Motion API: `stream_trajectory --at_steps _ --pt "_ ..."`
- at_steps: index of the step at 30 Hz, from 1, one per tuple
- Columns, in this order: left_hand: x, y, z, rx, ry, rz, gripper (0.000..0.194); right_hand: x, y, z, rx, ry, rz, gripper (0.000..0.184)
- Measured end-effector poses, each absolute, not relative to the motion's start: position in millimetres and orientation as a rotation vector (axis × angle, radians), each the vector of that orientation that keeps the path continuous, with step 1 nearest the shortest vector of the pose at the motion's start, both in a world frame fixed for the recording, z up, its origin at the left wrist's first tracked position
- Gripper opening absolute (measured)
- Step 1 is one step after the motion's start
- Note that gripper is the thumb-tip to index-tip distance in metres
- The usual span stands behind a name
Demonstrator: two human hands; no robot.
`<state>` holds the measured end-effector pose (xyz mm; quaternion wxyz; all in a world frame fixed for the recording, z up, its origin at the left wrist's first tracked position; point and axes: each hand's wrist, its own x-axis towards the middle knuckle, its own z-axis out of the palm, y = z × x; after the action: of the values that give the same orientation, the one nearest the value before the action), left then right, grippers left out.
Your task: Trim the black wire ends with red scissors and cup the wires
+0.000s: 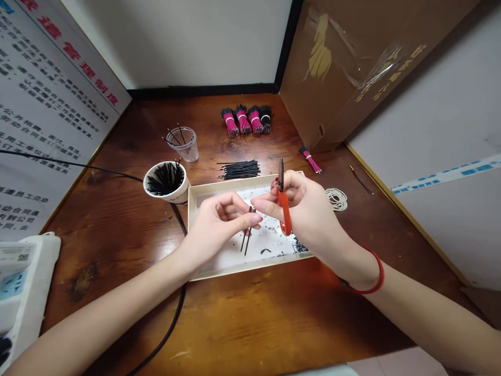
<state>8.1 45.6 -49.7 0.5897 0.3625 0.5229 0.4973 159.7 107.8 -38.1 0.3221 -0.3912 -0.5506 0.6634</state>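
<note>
"Head view: where are the black wires [248,240]?"

"Over the shallow cream tray [223,259], slanting down from the left hand [213,222]. Its thumb and fingertips are pinched tight on the two of them."

"And the right hand [311,206]?"

"Closed around orange-handled scissors [286,211], blades up; its thumb and forefinger meet at the wires' upper ends. Whether they grip them too, I can't tell, because the fingertips cover that spot."

"What surrounds that?"

"Black scraps [300,245] in the tray, partly hidden by the right hand. Just behind the tray, a pile of loose black wires [239,168]. Farther back on the desk [250,318], three pink-and-black bundles [243,120] beside an all-black one [265,119]. White bands [336,199] lie to the right, near a thinner pink bundle [310,159]."

"And left?"

"A white cup [172,197] packed with black wires, its printing too small to read, then a clear cup [190,153] with a few. A black cable [179,315] runs down past the tray's left side."

"Any readable writing?"

"The sign [58,78] at left: red heading ending 管理制度, blurred black lines below. The brown box [336,62] has gold characters, mostly illegible, and a gold figure. A QR code marks the label [18,257] at lower left."
</note>
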Motion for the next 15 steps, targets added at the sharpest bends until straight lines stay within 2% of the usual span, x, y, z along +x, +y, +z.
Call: stream_trajectory --at_steps 15 --pt "8 43 -47 0.850 1.353 1.199 0.037 165 92 -44 -1.042 -1.244 1.885 0.038"
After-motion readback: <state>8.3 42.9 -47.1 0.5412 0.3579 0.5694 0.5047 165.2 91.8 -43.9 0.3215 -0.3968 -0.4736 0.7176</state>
